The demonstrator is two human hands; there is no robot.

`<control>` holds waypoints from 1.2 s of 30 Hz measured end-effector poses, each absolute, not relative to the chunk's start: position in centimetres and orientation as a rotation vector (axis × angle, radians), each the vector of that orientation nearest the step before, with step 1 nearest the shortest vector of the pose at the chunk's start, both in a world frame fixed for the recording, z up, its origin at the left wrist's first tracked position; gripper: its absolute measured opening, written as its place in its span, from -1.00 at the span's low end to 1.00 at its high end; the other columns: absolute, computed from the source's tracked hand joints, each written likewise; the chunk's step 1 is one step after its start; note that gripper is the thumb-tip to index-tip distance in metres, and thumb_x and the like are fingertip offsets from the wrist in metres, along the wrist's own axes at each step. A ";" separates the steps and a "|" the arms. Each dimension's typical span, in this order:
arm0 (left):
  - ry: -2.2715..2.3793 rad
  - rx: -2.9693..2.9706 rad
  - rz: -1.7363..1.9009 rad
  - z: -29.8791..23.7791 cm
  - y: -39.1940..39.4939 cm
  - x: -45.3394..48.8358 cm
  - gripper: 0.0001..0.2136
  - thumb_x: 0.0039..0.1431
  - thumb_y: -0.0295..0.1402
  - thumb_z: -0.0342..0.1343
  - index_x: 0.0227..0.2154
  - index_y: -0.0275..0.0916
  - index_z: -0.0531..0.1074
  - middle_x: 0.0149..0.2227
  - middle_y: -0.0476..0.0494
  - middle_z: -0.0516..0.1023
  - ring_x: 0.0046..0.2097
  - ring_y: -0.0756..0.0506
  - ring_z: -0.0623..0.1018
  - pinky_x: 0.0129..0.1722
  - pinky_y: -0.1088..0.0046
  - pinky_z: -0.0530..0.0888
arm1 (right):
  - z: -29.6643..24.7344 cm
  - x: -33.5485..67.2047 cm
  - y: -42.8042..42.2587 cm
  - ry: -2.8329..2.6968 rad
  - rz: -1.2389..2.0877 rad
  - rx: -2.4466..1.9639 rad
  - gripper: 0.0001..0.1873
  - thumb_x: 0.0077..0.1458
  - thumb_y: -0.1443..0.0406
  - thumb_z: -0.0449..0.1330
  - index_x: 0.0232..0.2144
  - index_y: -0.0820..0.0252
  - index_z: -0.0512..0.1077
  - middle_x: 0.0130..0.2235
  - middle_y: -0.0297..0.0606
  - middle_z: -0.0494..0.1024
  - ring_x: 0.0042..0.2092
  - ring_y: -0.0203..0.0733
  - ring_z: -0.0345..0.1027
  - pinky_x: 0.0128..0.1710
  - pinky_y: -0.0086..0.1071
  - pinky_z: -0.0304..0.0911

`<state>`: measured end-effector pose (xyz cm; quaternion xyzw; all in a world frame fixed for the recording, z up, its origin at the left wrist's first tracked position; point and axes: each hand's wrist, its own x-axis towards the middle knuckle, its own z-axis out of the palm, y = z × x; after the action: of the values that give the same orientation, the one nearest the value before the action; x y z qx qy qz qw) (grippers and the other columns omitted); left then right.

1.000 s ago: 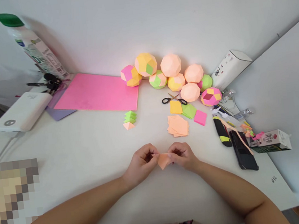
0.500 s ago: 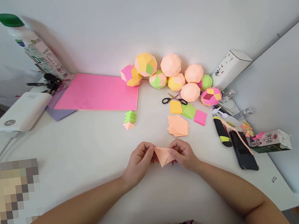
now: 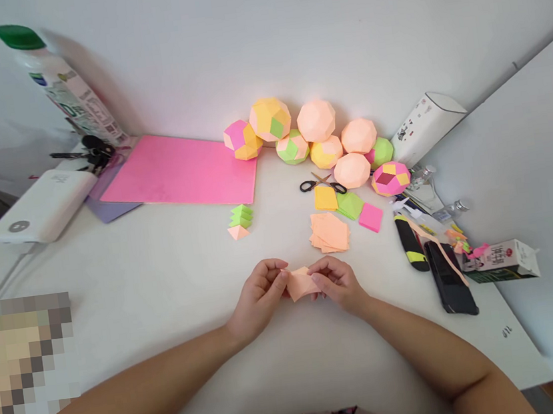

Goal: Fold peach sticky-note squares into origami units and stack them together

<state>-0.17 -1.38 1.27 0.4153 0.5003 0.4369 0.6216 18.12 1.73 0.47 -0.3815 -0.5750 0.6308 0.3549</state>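
Observation:
Between my two hands is a small peach paper square (image 3: 302, 284), creased and raised above the white table. My left hand (image 3: 263, 296) pinches its left edge between thumb and fingers. The right edge is pinched by my right hand (image 3: 340, 285); some fingertips are hidden behind the paper. Just beyond lies a loose stack of peach paper squares (image 3: 329, 233). Yellow paper squares (image 3: 325, 198), green paper squares (image 3: 350, 205) and pink paper squares (image 3: 370, 217) sit behind it. To the left, a short row of folded green and peach pieces (image 3: 240, 218) rests on the table.
Black-handled scissors (image 3: 322, 182) lie before several folded paper balls (image 3: 316, 121) along the wall. A pink sheet (image 3: 181, 171), a white power bank (image 3: 39, 206) and a tall bottle (image 3: 76, 97) occupy the left. A utility knife (image 3: 411, 244), phone (image 3: 450, 278) and carton (image 3: 502, 260) stand right.
The peach paper went from a downward-pointing folded triangle shape to a more opened, roughly four-sided shape. Both hands stay nearly in place, still pinching it.

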 end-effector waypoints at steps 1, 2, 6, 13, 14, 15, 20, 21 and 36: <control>1.155 0.958 1.004 1.2 -1.4 -0.2 -0.69 0.13 -0.08 0.00 -0.20 -0.20 0.23 -0.46 0.02 0.41 -0.40 -0.01 0.45 -0.37 0.44 0.41 | 0.5 18.1 1.8 -1.492 1.630 -0.984 -0.78 0.07 0.15 0.17 -0.39 0.20 0.36 -0.54 -0.38 0.41 -0.56 -0.34 0.33 -0.54 -0.41 0.30; 1.158 0.962 1.006 1.1 -1.4 -0.2 -0.68 0.13 -0.09 0.00 -0.18 -0.20 0.23 -0.46 0.02 0.39 -0.39 -0.01 0.44 -0.37 0.45 0.40 | 0.6 18.1 1.8 -1.495 1.627 -0.983 -0.77 0.07 0.14 0.17 -0.40 0.20 0.37 -0.54 -0.38 0.40 -0.56 -0.34 0.32 -0.54 -0.41 0.29; 1.167 0.979 1.032 0.7 -1.5 -0.3 -0.71 0.13 -0.13 0.02 -0.18 -0.19 0.26 -0.47 0.04 0.33 -0.42 0.02 0.37 -0.41 0.50 0.35 | 0.4 18.2 1.8 -1.484 1.644 -1.001 -0.79 0.06 0.16 0.18 -0.37 0.20 0.40 -0.51 -0.36 0.40 -0.53 -0.34 0.32 -0.51 -0.41 0.31; 1.059 1.093 0.967 0.3 -1.6 -0.7 -0.81 0.19 -0.21 -0.03 -0.24 -0.19 0.36 -0.30 -0.05 0.42 -0.28 -0.02 0.42 -0.27 0.45 0.38 | -0.4 18.3 1.9 -1.554 1.648 -0.929 -0.79 0.03 0.23 0.23 -0.25 0.15 0.45 -0.42 -0.32 0.43 -0.48 -0.32 0.34 -0.47 -0.38 0.35; 1.041 1.102 0.948 0.4 -1.6 -0.7 -0.80 0.20 -0.23 -0.03 -0.21 -0.19 0.36 -0.30 -0.05 0.42 -0.28 -0.02 0.42 -0.26 0.45 0.39 | -0.4 18.3 1.9 -1.560 1.632 -0.911 -0.81 0.03 0.24 0.23 -0.26 0.15 0.46 -0.39 -0.30 0.44 -0.47 -0.33 0.35 -0.48 -0.39 0.35; 1.029 1.107 0.935 0.4 -1.6 -0.7 -0.80 0.19 -0.24 -0.02 -0.17 -0.18 0.35 -0.30 -0.04 0.42 -0.28 -0.02 0.43 -0.26 0.44 0.40 | -0.4 18.2 1.9 -1.564 1.617 -0.900 -0.82 0.03 0.25 0.23 -0.27 0.15 0.46 -0.36 -0.28 0.44 -0.47 -0.33 0.35 -0.48 -0.40 0.34; 0.992 1.163 0.921 0.5 -1.6 -0.5 -0.77 0.14 -0.30 0.05 -0.14 -0.20 0.33 -0.23 -0.09 0.46 -0.23 -0.05 0.47 -0.23 0.41 0.43 | -0.3 18.2 1.9 -1.587 1.560 -0.927 -0.87 0.03 0.27 0.23 -0.31 0.16 0.49 -0.39 -0.30 0.44 -0.49 -0.34 0.34 -0.50 -0.40 0.33; 0.992 1.170 0.926 0.5 -1.6 -0.5 -0.77 0.13 -0.30 0.05 -0.15 -0.21 0.33 -0.22 -0.10 0.46 -0.23 -0.05 0.47 -0.23 0.41 0.43 | -0.2 18.1 1.8 -1.596 1.547 -0.934 -0.88 0.03 0.27 0.23 -0.33 0.16 0.49 -0.40 -0.30 0.44 -0.49 -0.34 0.34 -0.50 -0.40 0.33; 0.933 1.133 0.966 0.1 -1.6 -0.6 -0.78 0.16 -0.32 0.03 -0.13 -0.22 0.34 -0.19 -0.14 0.50 -0.17 -0.08 0.51 -0.20 0.36 0.47 | -0.3 18.1 1.7 -1.601 1.426 -0.884 -0.88 0.01 0.37 0.25 -0.33 0.14 0.53 -0.42 -0.31 0.48 -0.53 -0.36 0.36 -0.55 -0.45 0.34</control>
<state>-0.57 -1.57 0.12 0.4963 0.4086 0.4234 0.6383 18.10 1.71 -0.34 -0.3493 -0.6329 0.5635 0.3998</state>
